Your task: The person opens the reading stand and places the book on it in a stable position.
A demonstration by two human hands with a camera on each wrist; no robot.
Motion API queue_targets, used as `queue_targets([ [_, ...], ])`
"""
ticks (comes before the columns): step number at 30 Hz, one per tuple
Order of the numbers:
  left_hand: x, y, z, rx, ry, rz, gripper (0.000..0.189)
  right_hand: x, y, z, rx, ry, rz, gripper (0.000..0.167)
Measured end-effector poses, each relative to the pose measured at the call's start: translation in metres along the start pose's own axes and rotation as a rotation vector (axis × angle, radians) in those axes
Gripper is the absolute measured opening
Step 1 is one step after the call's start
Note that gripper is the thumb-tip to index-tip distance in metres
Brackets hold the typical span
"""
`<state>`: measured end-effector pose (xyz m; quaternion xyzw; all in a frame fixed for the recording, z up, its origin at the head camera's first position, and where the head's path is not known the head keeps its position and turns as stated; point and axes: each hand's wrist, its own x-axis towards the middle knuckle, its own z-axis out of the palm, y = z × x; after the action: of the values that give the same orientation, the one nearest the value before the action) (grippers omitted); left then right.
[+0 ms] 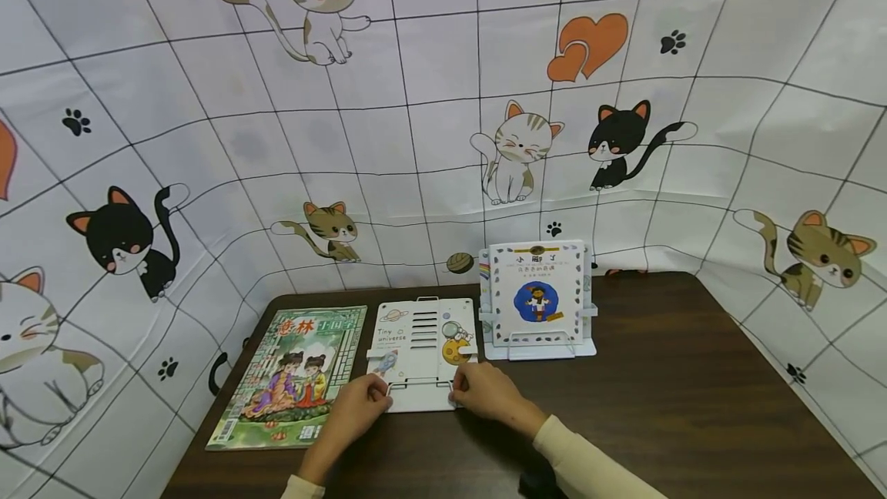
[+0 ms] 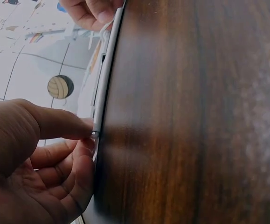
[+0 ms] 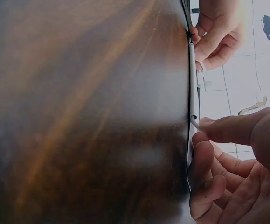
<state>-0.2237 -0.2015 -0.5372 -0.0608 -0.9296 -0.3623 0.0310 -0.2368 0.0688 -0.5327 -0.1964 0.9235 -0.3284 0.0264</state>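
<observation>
A white folding book stand (image 1: 416, 360), printed with planets and the words "Tiny universe", lies low on the table. At its front edge, my left hand (image 1: 356, 406) pinches the left end of the wire page holder (image 1: 419, 383) between thumb and fingers. The right hand (image 1: 488, 391) does likewise at the other end. In the right wrist view, thumb and forefinger close on the bent wire (image 3: 195, 123), right by the stand's thin edge. Seen from the left wrist, the thumb tip meets that edge (image 2: 107, 79) and covers most of the wire there.
Left of the stand lies a green illustrated magazine (image 1: 294, 380). Behind to the right, a second white stand (image 1: 509, 351) holds an upright children's book (image 1: 564, 291). A dark wooden table (image 1: 665, 391) carries everything, backed by a cat-printed wall sheet (image 1: 430, 137).
</observation>
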Motion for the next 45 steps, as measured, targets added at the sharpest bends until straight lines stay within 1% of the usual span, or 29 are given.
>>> queue_targets([
  [4, 0.001, -0.004, 0.000, -0.014, -0.014, -0.016, 0.012, 0.001, -0.002, 0.000, 0.007, -0.015, 0.006, 0.020],
  [7, 0.001, -0.006, -0.001, -0.040, -0.038, -0.033, 0.012, 0.002, -0.003, 0.000, 0.018, -0.028, 0.010, 0.021],
  [12, 0.002, -0.010, -0.003, -0.076, -0.074, -0.039, 0.011, 0.002, -0.003, -0.001, 0.037, -0.046, 0.005, 0.021],
  [16, 0.003, -0.013, -0.003, -0.101, -0.088, -0.044, 0.011, 0.001, -0.003, -0.001, 0.027, -0.055, -0.008, 0.021],
  [21, 0.003, -0.017, -0.004, -0.147, -0.110, -0.041, 0.013, 0.000, -0.003, 0.000, 0.017, -0.055, -0.041, 0.021],
  [26, 0.003, -0.018, -0.007, -0.227, -0.153, -0.030, 0.017, -0.001, -0.003, -0.001, 0.027, -0.065, -0.076, 0.024],
  [31, 0.004, -0.018, -0.011, -0.297, -0.183, -0.038, 0.018, 0.000, -0.002, -0.003, 0.038, -0.077, -0.119, 0.026],
  [37, 0.004, -0.018, -0.013, -0.350, -0.199, -0.053, 0.018, 0.002, -0.001, -0.004, 0.039, -0.069, -0.150, 0.027],
  [45, 0.002, -0.017, -0.011, -0.393, -0.169, -0.115, 0.021, 0.001, 0.001, -0.004, 0.062, -0.062, -0.170, 0.028],
])
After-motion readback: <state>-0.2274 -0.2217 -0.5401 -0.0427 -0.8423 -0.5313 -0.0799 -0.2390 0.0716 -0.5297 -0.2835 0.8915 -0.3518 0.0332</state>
